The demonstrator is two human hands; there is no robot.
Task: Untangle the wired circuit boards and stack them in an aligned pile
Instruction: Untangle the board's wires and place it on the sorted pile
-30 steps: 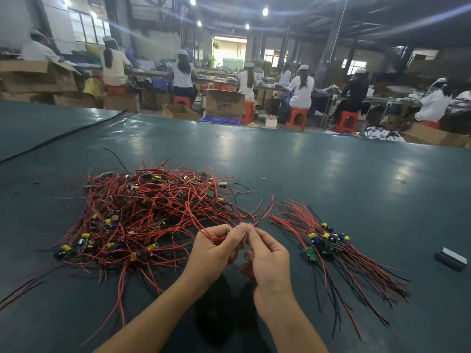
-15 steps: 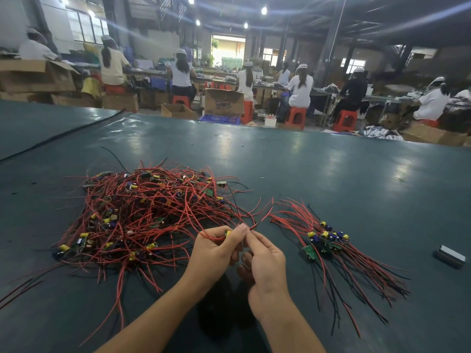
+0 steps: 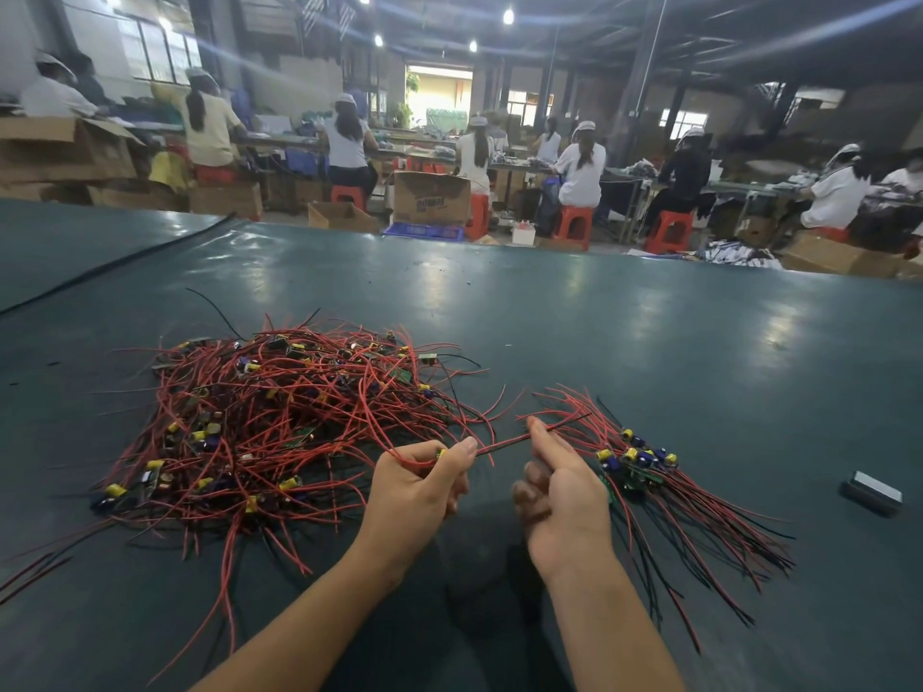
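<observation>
A big tangle of red-wired circuit boards with yellow and blue parts lies on the dark green table, left of centre. A smaller aligned pile of boards with wires fanning toward me lies to the right. My left hand pinches one small board with a yellow part at the tangle's right edge. Its red and black wires stretch rightward to my right hand, which pinches them between thumb and forefinger, just left of the aligned pile.
A small grey block lies on the table at the right. A black cord runs across the far left of the table. Beyond the far edge, several seated workers, red stools and cardboard boxes fill the hall.
My hands have come apart: the right hand slid to the right along the wires, drawing them straight, while the left hand kept its hold on the board.
</observation>
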